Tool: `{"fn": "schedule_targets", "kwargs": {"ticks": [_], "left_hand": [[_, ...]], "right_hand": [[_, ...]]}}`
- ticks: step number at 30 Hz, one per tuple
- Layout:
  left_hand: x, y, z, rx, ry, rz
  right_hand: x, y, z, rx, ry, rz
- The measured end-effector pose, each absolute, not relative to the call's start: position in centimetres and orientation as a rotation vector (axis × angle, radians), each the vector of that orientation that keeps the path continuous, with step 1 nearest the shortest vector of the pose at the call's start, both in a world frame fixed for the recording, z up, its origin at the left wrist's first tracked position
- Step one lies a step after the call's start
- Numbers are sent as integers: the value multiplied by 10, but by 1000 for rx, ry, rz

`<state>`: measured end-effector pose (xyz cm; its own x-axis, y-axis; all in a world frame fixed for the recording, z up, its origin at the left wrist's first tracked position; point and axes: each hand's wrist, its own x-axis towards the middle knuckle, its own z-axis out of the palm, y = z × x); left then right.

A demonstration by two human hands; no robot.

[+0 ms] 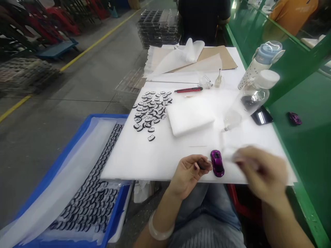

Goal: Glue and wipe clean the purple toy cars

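Note:
My left hand [188, 175] is at the table's front edge, with thumb and fingers pinched on a small dark curved piece [204, 164]. Just right of those fingertips a purple toy car [217, 163] rests on the white tabletop. Beyond the car, my right hand [265, 174] is smeared by motion above the table. Its fingers look curled together, and a pale, see-through blur [229, 154] shows at their tips; what it is cannot be made out. Many small black-rimmed pieces [151, 111] lie scattered on the table's left part.
A white foam block [190, 116] lies mid-table, a red cutter knife [188, 90] behind it. At right stand a clear bottle [254, 94] and a dotted bottle [258, 65] near a phone [262, 115]. Left below is a blue tray [90, 119]. Another purple car [294, 118] sits at far right.

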<state>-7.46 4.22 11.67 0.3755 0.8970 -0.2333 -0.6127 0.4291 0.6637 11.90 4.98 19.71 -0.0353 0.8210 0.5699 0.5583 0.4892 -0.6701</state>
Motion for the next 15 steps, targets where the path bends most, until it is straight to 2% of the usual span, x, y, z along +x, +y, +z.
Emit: {"fn": "schedule_targets", "kwargs": {"ticks": [2,4,11,15], "left_hand": [[-75,41,117,521,658,1022],[-74,40,117,528,694,1024],[-69,41,121,529,694,1068],[-75,39,124,688,722,1073]], "right_hand": [[102,32,183,-1067,-1954,350],[90,28,173,-1027,-1939,302],[86,30,164,-897,-2052,-49],[112,19,168,-1040,-2028,-22]]}}
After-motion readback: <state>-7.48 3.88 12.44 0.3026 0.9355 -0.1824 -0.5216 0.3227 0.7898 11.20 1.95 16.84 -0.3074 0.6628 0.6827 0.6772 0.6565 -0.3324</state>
